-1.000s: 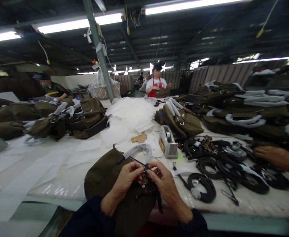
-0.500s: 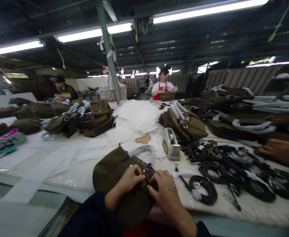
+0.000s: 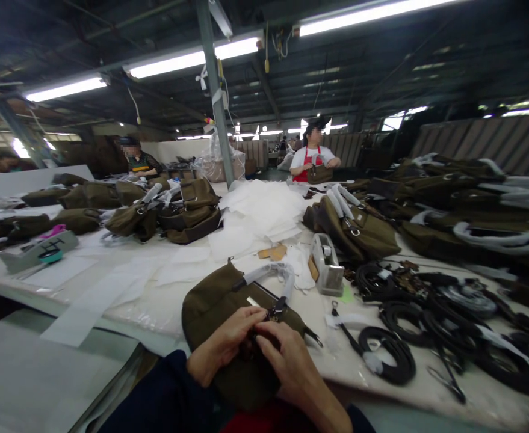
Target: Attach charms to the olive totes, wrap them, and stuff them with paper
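While pinching dark hardware [image 3: 271,315] with left grip [image 3: 237,332] and right grip [image 3: 288,350], working over rounded cloth bag [image 3: 210,299] across worktop [image 3: 345,365] edge.

Olive-brown soft fabric bag [image 3: 212,307], rounded sides. Lies tilted on the bench [image 3: 138,319], nearer the wearer and to the left of the grey tape dispenser [image 3: 331,276], apart from it; near end reaches the bench edge. Arched handle wrapped in translucent whitish plastic [image 3: 268,269] stands up on the bag's dispenser side, dark ends bare. Dark strap end with silver-toned metal tip [image 3: 313,337] pokes out on the near side of the dispenser. Small dark-brown hardware [image 3: 247,347] at the bag's middle, same side of dispenser; mostly covered, form unclear.
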Demonstrator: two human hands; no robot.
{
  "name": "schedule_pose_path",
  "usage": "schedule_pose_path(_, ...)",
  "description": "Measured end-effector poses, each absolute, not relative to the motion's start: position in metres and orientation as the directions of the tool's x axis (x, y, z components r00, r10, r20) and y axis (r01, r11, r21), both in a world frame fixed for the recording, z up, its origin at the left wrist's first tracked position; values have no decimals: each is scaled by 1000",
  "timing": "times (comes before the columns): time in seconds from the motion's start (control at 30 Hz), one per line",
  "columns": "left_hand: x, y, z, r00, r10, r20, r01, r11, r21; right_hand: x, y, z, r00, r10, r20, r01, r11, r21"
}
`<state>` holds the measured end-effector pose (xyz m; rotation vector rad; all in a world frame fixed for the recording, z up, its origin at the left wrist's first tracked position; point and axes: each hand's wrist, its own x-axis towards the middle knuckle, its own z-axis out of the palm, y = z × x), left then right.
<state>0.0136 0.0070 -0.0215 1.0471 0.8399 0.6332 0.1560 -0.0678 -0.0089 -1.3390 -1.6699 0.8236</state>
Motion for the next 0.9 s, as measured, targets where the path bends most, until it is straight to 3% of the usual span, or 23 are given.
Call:
schedule_pose_path(0.1,11,7,-21,565,773,-290,-51,383,922,164,-69,-16,-60,976,208,303,217,-928)
schedule_pose_path(0.2,11,6,-18,575,753,-319,-7,394,919,183,-60,-21,142,981,131,220,98,-971)
schedule_pose_path(0.33,9,4,-11,532,772,-348,96,353,931,201,-42,-25,220,973,75,385,-16,-923)
schedule_pose_path(0.5,4,3,-7,578,742,-341,125,332,935,201,-28,-30,253,957,144,622,-46,-781)
schedule_pose_path(0.67,0,0,-11,595,736,-324,103,330,938,198,-23,-25,154,972,176,798,-17,-602)
schedule_pose_path(0.9,0,1,-17,592,756,-280,120,261,958,172,-42,-14,124,942,311,604,177,-777)
